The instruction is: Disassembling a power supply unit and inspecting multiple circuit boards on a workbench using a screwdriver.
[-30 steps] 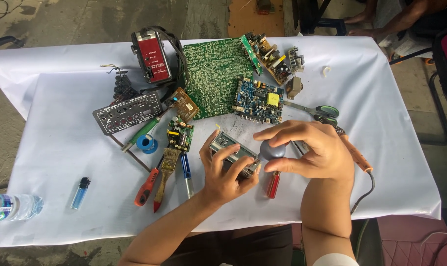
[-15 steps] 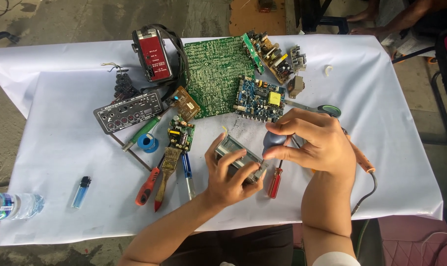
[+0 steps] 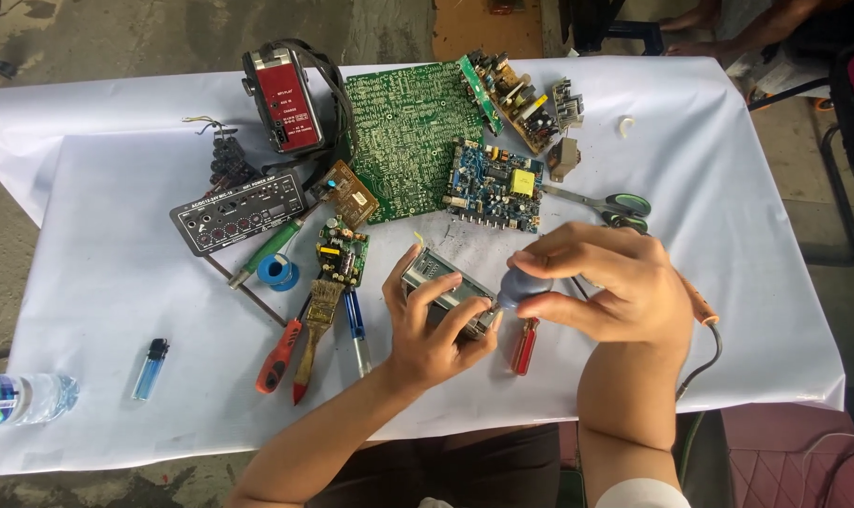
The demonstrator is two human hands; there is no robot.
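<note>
My left hand grips a small grey metal module just above the white cloth, near the table's front middle. My right hand is closed on a rounded blue-grey tool, whose tip meets the module's right end. Below the two hands lies a red-handled screwdriver. An orange-handled soldering iron with a black cord sticks out from under my right wrist.
On the white cloth lie a big green circuit board, a blue board, a red meter, a black panel, scissors, blue tape roll, a brush, screwdrivers, a lighter and a bottle.
My right hand has drawn back to the right, and the blue-grey tool now shows in it, set against the module's end. My left hand has kept hold of the module.
</note>
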